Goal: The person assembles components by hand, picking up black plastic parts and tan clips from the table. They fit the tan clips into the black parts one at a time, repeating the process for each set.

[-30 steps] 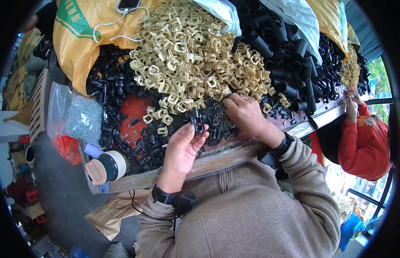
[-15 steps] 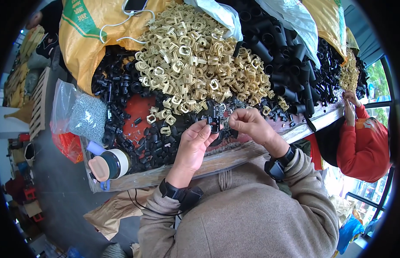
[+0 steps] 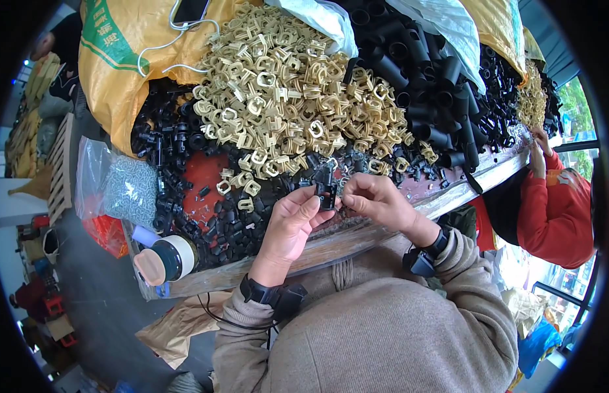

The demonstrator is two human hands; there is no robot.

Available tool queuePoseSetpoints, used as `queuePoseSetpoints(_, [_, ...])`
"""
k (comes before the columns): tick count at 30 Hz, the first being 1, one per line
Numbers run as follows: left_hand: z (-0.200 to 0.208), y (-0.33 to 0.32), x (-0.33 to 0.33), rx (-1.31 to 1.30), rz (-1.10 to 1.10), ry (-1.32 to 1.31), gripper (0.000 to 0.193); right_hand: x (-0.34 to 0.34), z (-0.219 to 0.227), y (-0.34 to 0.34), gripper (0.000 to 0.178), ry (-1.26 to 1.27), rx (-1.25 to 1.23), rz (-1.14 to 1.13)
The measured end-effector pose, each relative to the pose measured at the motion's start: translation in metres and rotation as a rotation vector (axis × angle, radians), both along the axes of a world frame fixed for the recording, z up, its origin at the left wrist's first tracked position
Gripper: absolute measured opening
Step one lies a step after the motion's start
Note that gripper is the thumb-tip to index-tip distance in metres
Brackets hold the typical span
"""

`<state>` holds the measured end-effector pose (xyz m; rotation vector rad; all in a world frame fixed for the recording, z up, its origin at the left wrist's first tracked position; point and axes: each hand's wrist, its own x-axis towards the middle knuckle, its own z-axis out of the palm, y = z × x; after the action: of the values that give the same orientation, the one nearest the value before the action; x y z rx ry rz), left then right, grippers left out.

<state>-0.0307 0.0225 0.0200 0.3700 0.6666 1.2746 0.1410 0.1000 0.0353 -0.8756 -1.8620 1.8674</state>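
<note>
My left hand [image 3: 293,223] is closed round a small black plastic part [image 3: 327,195], held upright between thumb and fingers above the table's front edge. The part has an opening in its side. Close on its right, my right hand [image 3: 378,204] is pinched, thumb against forefinger, with the fingertips beside the part. Whatever those fingertips hold is too small to make out. Beyond both hands rises a big heap of cream-coloured plastic clips [image 3: 285,98].
Black tubes [image 3: 419,85] lie at the back right, small black pieces [image 3: 232,229] at the left. A bag of screws [image 3: 131,193] and a lidded jar [image 3: 170,257] stand at the left end. A wooden rail [image 3: 317,255] edges the table. A co-worker in red [image 3: 556,223] works at far right.
My right hand has come slightly left and down, bringing its fingertips to the black part. The left hand still grips the part. The whole view has shifted a little.
</note>
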Motion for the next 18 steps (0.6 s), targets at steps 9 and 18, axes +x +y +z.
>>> queuePoseSetpoints(9, [0.002, -0.002, -0.001, -0.142, -0.042, -0.1, 0.026, 0.001, -0.007, -0.007, 0.009, 0.108, 0.841, -0.084])
queuePoseSetpoints(18, [0.003, -0.013, 0.005, -0.165, -0.026, -0.051, 0.026, 0.006, 0.003, -0.012, 0.015, 0.175, -0.318, -0.146])
